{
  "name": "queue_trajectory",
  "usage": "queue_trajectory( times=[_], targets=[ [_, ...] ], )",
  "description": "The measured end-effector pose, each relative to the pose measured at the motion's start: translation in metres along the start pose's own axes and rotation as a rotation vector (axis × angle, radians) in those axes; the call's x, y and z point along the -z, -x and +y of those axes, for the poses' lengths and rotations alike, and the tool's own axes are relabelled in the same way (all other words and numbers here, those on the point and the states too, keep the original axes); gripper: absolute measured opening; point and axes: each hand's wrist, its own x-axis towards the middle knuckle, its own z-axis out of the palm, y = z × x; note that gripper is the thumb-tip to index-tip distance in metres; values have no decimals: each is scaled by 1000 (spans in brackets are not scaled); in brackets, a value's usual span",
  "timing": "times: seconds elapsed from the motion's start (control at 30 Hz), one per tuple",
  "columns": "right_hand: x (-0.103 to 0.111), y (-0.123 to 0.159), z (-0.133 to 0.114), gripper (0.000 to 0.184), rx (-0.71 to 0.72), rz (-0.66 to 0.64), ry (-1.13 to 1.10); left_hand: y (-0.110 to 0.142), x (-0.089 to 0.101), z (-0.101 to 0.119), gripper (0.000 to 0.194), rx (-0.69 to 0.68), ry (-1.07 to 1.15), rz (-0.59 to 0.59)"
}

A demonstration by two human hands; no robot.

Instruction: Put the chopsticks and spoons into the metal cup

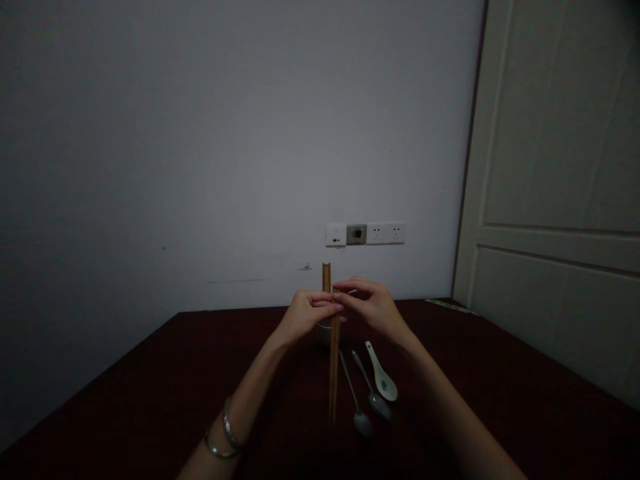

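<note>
Both hands meet above the dark red table (150,387), holding a pair of wooden chopsticks (333,373) upright. My left hand (306,315) pinches the sticks from the left, its wrist wearing two silver bangles. My right hand (370,303) pinches them from the right near the same spot. The sticks' tips reach down towards the tabletop. A small pale cup or holder (325,330) sits partly hidden behind my hands.
Two metal spoons (357,400) (373,390) and a white ceramic spoon (381,373) with a blue mark lie on the table just right of the chopsticks. Wall sockets (365,234) sit on the wall behind. A pale door (555,200) stands at the right.
</note>
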Motion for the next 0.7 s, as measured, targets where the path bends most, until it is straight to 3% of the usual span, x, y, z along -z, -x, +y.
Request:
queue_trajectory(
  times=[0.4, 0.7],
  targets=[
    [1, 0, -8, 20, -6, -7, 32, 3, -3, 2, 24, -14, 30, -16],
    [2, 0, -13, 17, 77, -24, 100, 3, -3, 1, 28, 15, 46, -29]
  ],
)
